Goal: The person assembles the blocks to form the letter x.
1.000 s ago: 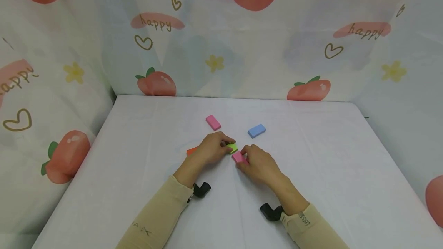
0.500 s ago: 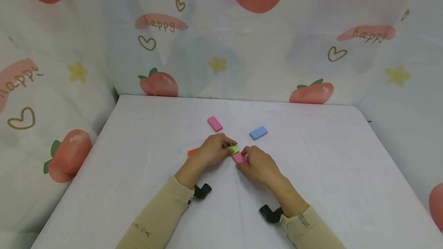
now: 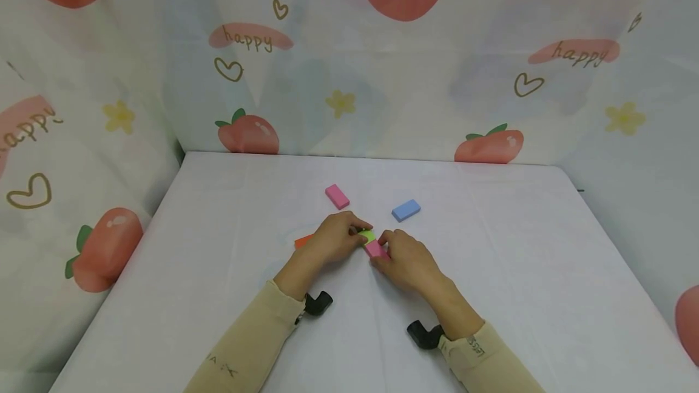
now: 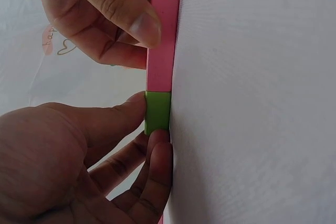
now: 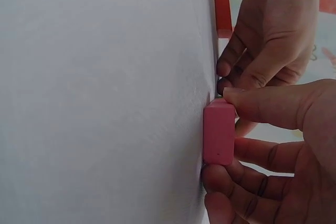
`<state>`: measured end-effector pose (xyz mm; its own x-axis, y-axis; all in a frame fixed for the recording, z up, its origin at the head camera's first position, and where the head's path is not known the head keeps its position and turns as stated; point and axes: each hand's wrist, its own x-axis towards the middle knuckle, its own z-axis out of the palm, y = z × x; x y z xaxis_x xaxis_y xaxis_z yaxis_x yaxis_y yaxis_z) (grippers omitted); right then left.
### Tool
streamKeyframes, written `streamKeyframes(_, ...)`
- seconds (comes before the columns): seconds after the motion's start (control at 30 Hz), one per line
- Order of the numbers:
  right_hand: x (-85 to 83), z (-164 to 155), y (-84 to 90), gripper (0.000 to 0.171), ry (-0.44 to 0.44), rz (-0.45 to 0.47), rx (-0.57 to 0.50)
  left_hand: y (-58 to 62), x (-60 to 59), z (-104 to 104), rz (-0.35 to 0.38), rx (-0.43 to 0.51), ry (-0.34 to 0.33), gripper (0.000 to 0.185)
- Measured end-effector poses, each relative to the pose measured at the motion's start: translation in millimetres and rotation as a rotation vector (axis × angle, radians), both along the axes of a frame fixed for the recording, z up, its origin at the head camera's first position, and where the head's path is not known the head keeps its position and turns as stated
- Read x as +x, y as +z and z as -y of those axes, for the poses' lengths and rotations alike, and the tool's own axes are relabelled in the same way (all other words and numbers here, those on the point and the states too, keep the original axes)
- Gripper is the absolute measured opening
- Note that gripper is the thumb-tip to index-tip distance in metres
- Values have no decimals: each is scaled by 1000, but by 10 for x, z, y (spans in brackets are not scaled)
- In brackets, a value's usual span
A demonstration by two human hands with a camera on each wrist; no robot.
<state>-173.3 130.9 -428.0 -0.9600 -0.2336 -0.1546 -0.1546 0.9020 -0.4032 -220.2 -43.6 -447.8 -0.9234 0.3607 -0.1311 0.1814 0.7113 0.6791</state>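
Near the middle of the table my left hand (image 3: 337,238) pinches a green block (image 4: 158,112) between thumb and fingers. My right hand (image 3: 412,261) holds a pink block (image 5: 219,134) by its sides. The two blocks lie on the white cloth and meet end to end; in the left wrist view no gap shows between them. An orange block (image 3: 303,240) lies just left of my left hand, partly covered by it. Part of the green block is hidden behind my left fingers.
Beyond my hands a second pink block (image 3: 337,196) lies flat, and a blue block (image 3: 406,210) lies to its right. The white table (image 3: 491,229) backs onto a printed fabric wall (image 3: 393,90).
The pink block in my right hand has come up against the green block; a small gap showed between them one second ago. The other blocks stay put.
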Motion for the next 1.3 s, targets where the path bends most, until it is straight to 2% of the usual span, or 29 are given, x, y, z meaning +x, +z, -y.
streamKeyframes(0.2,-28,11,26,37,-19,38,-7,7,-17,6,-15,-1,-13,29)
streamKeyframes(0.53,-75,-53,-18,44,-39,86,-114,17,-37,11,-26,16,-25,28)
streamKeyframes(0.77,-120,-100,-64,57,11,88,-176,32,-37,18,-19,-1,-12,29)
streamKeyframes(1.03,-133,-132,-114,55,51,87,-207,14,-6,35,7,17,-7,28)
streamKeyframes(1.3,-123,-172,-153,55,67,78,-227,-19,2,18,-10,27,-25,32)
